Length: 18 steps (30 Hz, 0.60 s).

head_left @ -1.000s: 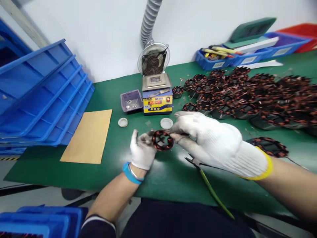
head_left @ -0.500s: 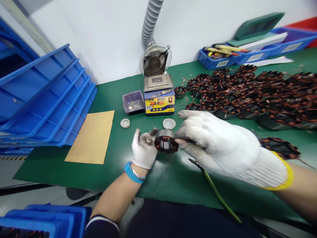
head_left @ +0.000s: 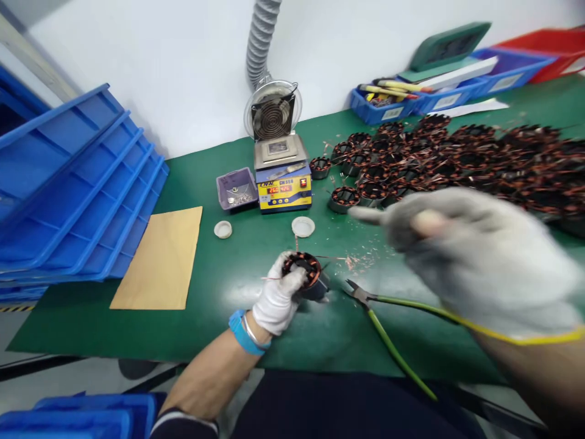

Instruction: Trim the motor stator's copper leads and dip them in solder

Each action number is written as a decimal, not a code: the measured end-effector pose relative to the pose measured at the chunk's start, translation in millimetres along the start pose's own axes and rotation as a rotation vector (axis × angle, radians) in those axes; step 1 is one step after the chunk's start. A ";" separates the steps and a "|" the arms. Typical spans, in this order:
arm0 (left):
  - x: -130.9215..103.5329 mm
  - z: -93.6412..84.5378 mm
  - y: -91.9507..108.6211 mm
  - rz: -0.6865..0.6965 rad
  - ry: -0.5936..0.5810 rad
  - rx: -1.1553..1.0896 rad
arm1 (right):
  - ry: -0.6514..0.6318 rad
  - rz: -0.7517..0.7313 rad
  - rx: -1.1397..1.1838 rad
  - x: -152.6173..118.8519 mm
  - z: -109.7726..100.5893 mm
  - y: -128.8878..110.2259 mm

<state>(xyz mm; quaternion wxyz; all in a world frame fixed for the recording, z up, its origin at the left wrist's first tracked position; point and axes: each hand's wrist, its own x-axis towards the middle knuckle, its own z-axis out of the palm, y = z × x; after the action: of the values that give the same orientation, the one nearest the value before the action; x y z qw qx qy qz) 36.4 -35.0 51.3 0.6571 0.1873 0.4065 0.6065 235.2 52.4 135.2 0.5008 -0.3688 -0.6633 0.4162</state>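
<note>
My left hand (head_left: 280, 299), in a white glove, grips a motor stator (head_left: 311, 277) with its thumb inside the ring. Copper windings face up, and loose wire ends stick out from the stator to both sides and upward. Blurred by motion, my gloved right hand (head_left: 475, 262) is over the right part of the bench, apart from the stator. One finger points left; whether it holds anything is not clear. Below it and to its left, green-handled side cutters (head_left: 365, 297) lie spread on the green mat, their jaws near the stator. Wire clippings (head_left: 359, 259) are scattered behind the cutters.
Many stators (head_left: 439, 158) crowd the right rear. A solder pot (head_left: 284, 189) stands at the back, beside a purple tray (head_left: 236, 190). Two small white dishes, one a round lid (head_left: 303, 227), lie in front. Blue bins (head_left: 86, 195) and cardboard (head_left: 159, 259) are at left.
My right hand has moved away from the stator to the right, uncovering the cutters. The stator is now tilted with its windings upward in my left hand, and its loose wires show.
</note>
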 end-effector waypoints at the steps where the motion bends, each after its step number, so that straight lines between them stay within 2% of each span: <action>1: -1.0 1.3 0.8 0.027 0.047 0.024 | 0.103 0.044 0.039 -3.2 -8.4 1.9; 2: -1.4 2.2 1.2 0.047 0.084 0.049 | 0.157 0.064 0.020 -9.0 -17.1 6.6; 3: -1.4 2.8 1.2 0.063 0.112 0.071 | 0.128 0.077 -0.072 -17.7 -25.8 14.4; 6: -1.6 3.4 -0.4 0.120 0.159 0.101 | -0.253 0.071 -0.571 -60.1 -48.2 53.7; 7: -2.2 3.4 -1.3 0.131 0.161 0.114 | -0.335 0.027 -0.741 -77.8 -54.2 68.7; 10: -6.1 3.7 -4.9 0.106 0.108 0.184 | -0.360 -0.118 -1.046 -127.3 -69.0 102.8; 12: -9.6 4.4 -8.1 0.064 0.040 0.235 | -0.372 -0.148 -1.091 -147.3 -74.9 110.7; 14: -13.0 5.4 -11.8 0.038 -0.015 0.269 | -0.356 -0.111 -1.056 -152.1 -75.4 108.1; 16: -16.1 6.1 -15.5 0.011 -0.047 0.296 | -0.298 -0.051 -0.969 -142.9 -68.9 99.5; 18: -18.9 5.4 -19.2 -0.059 -0.051 0.304 | -0.305 0.024 -0.819 -123.7 -55.7 88.4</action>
<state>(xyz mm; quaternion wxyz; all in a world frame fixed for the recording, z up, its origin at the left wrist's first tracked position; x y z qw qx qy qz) 54.2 -55.3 46.1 0.6487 0.2881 0.4823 0.5134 323.8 -15.8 17.9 0.2048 -0.4791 -0.8355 0.1743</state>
